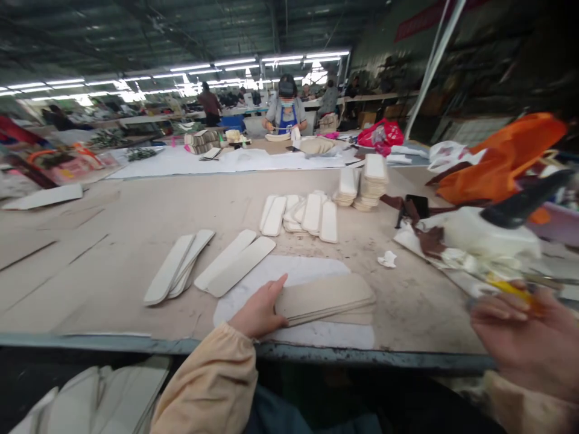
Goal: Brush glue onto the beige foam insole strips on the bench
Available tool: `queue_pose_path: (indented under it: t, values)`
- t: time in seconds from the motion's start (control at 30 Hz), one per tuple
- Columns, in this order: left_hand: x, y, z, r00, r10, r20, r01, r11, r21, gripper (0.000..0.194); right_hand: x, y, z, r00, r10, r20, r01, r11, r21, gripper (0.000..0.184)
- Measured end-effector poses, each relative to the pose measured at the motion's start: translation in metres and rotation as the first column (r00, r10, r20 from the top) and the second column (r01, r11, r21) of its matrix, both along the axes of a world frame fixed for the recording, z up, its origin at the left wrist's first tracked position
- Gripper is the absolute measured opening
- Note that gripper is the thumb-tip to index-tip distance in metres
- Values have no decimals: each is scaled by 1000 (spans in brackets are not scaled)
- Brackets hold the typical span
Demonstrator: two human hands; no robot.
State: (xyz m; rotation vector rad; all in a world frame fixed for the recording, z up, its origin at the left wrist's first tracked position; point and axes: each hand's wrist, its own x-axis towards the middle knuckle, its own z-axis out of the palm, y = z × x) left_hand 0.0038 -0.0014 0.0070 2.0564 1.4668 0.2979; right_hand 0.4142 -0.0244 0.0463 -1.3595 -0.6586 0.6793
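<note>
With the left hand, holding the left end of the stack of flat strips, fingertips at the far edge and thumb at the near edge. With the right hand, well off to the right of the stack, holding a yellow thing, maybe a handle but too blurry to be sure, with fingers curled in. Under the stack, lying on a white sheet near the front of the table. Just past the left hand, lying in two bunches: white strips. Farther back, piled near a crumpled bit of paper. Past the right hand, near a white jug and an orange bag. High up on a dim red sign, too faint to read. Across on a person's blue apron, showing a pale mark too small to read.
</note>
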Motion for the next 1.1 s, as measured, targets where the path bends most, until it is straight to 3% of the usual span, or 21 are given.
queue_pose_path:
  t: [0.07,0.13,0.23,0.37,0.7,0.9,1.1]
  values:
    - [-1,1,-2,1000,4,23,-4,1000,-5,102,-42,3,-3,949,163,-270,-162,986,25,27]
    - [-3,3,-6,999,11,50,-10,1000,-9,109,-82,4,-9,885,247,-396,-259,966,23,19]
    - [-4,3,-12,996,11,92,-9,1000,-19,117,-131,3,-22,846,379,-375,-408,913,3,24]
    - [-3,3,-18,992,1,129,0,1000,-10,124,-170,-1,-37,826,507,-246,-534,843,-56,33]
    - [2,3,-21,985,32,172,-31,999,-6,133,-221,1,-49,727,685,-56,-685,715,-139,41]
    - [3,1,-19,981,37,193,-37,999,-4,131,-227,3,-57,707,706,-42,-702,692,-168,42]
    - [4,0,-14,979,54,196,-51,999,-17,127,-224,6,-59,723,691,-3,-677,707,-205,43]
